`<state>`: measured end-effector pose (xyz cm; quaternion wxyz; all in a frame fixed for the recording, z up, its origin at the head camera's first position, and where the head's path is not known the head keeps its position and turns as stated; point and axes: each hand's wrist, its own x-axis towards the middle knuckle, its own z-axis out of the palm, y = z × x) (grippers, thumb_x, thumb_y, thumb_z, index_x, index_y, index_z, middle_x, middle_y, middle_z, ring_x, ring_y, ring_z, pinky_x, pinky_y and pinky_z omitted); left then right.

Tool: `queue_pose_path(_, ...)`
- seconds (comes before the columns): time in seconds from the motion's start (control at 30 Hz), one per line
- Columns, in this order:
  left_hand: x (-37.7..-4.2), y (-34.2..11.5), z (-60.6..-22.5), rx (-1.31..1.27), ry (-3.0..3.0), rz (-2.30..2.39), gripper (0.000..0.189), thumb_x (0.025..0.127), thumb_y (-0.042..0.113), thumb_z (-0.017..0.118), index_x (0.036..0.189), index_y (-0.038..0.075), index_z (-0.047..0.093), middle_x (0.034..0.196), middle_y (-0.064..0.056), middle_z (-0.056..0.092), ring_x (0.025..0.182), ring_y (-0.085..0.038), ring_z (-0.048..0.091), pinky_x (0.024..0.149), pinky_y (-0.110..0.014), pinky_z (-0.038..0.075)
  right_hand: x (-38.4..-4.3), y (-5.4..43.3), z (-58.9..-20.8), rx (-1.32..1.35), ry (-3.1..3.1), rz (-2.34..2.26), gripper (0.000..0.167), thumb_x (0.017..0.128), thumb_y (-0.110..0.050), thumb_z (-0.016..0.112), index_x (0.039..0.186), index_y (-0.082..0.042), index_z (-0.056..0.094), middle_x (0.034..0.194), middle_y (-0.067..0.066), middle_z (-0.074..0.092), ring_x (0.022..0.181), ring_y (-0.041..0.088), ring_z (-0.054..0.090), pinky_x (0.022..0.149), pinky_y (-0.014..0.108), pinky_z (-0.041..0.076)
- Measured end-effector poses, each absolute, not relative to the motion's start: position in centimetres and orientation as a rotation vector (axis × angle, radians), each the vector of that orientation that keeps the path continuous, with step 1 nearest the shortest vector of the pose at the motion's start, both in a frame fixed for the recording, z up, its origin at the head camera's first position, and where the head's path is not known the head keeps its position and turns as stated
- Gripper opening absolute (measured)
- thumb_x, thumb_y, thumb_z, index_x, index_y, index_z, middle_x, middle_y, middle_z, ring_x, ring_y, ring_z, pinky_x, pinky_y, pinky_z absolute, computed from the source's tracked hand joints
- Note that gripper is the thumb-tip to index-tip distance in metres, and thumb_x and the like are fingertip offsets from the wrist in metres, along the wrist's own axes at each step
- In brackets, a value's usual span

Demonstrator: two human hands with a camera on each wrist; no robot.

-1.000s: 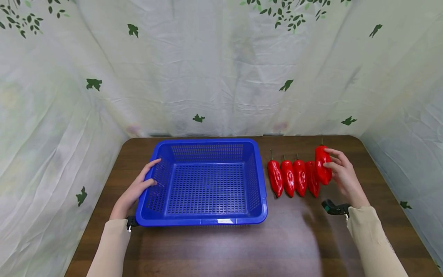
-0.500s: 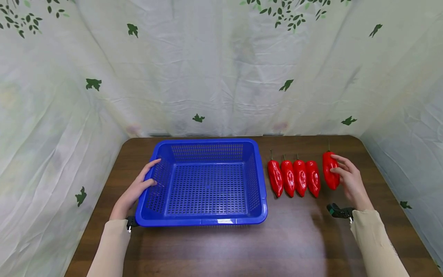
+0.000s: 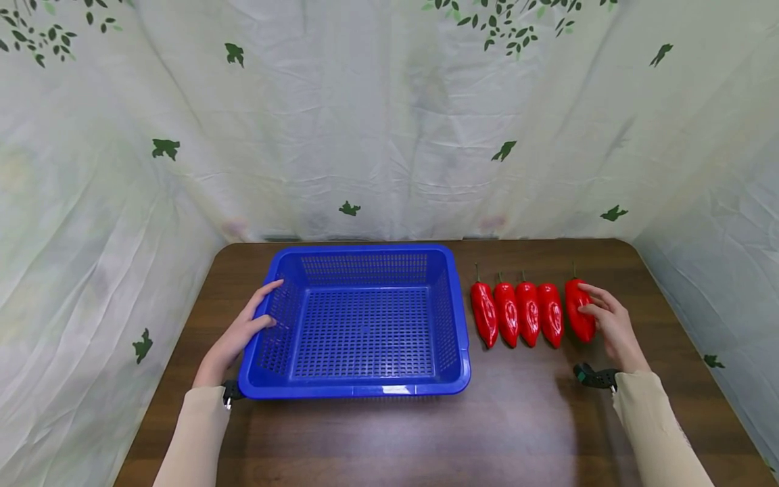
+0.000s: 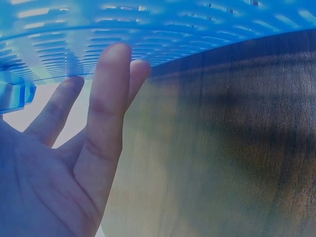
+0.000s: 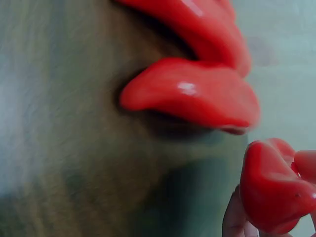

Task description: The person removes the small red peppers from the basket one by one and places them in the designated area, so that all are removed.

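Note:
In the head view, my left hand [image 3: 233,339] holds the left rim of a blue plastic basket [image 3: 365,248] with perforated walls. The left wrist view shows fingers [image 4: 106,98] of that hand against the slotted outside of the basket. At the right, my right hand [image 3: 619,333] pinches a glossy red pepper [image 3: 575,312] between thumb and fingers, its thin stem towards the far edge. Whether this pepper touches the table I cannot tell. Just left of it lies another red pepper [image 5: 192,94], apart from it, at the end of a row.
More red peppers [image 3: 506,312] lie side by side between the basket and the held one. Everything is on a dark brown wooden table [image 3: 389,439]. A pale curtain [image 3: 389,135] with green leaf shapes hangs behind and at both sides.
My right hand has carried the pepper rightward away from the row, then lowered it towards the near side, slightly back left. The left hand and basket have stayed still.

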<state>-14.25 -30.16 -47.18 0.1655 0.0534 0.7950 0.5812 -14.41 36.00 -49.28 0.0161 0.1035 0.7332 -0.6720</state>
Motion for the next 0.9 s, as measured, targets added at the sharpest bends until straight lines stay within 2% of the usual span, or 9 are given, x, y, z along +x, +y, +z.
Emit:
queue_pose_path(0.3, -14.2, -30.1, -47.1, 0.157, 2.256, 1.671, 0.07, 0.093, 0.005, 0.042, 0.152, 0.034, 0.019, 0.155, -0.015, 0.007, 0.125, -0.046, 0.031, 0.085, -0.046, 0.045, -14.3, 36.4, -50.6, 0.347, 2.403, -1.907, 0.041, 0.098, -0.014, 0.051, 0.138, -0.021, 0.051, 0.112, -0.013, 0.046, 0.095, 0.007, 0.045, 0.073, 0.016, 0.045)
queue_pose_path(0.37, -14.2, -30.1, -47.1, 0.155, 2.254, 1.673, 0.069, 0.094, 0.005, 0.042, 0.152, 0.034, 0.019, 0.155, -0.014, 0.007, 0.125, -0.046, 0.03, 0.085, -0.046, 0.045, -14.3, 36.4, -50.7, 0.35, 2.431, -1.866, 0.041, 0.098, -0.014, 0.051, 0.139, -0.021, 0.05, 0.116, -0.008, 0.047, 0.095, 0.007, 0.044, 0.073, 0.016, 0.045)
queue_pose_path(0.53, -14.2, -30.1, -47.1, 0.148, 2.25, 1.672, 0.069, 0.094, 0.005, 0.042, 0.152, 0.035, 0.019, 0.156, -0.014, 0.008, 0.125, -0.045, 0.03, 0.085, -0.046, 0.045, -14.5, 36.1, -50.9, 0.333, 2.498, -1.777, 0.043, 0.097, -0.012, 0.05, 0.141, -0.014, 0.047, 0.131, 0.015, 0.043, 0.096, 0.007, 0.044, 0.074, 0.016, 0.045)
queue_pose_path(0.77, -14.2, -30.0, -47.0, 0.144, 2.245, 1.674, 0.069, 0.094, 0.006, 0.043, 0.151, 0.035, 0.019, 0.156, -0.013, 0.007, 0.126, -0.045, 0.031, 0.084, -0.047, 0.045, -14.9, 35.7, -51.1, 0.359, 2.53, -1.758, 0.041, 0.097, -0.011, 0.05, 0.138, -0.013, 0.05, 0.133, 0.021, 0.042, 0.099, 0.01, 0.043, 0.074, 0.015, 0.044)
queue_pose_path(0.9, -14.2, -30.0, -47.0, 0.143, 2.245, 1.672, 0.069, 0.095, 0.006, 0.043, 0.151, 0.036, 0.019, 0.156, -0.012, 0.007, 0.127, -0.045, 0.03, 0.085, -0.047, 0.044, -15.0, 35.4, -51.0, 0.325, 2.539, -1.712, 0.044, 0.098, -0.014, 0.048, 0.142, -0.008, 0.043, 0.14, 0.026, 0.036, 0.106, 0.017, 0.041, 0.077, 0.016, 0.042)
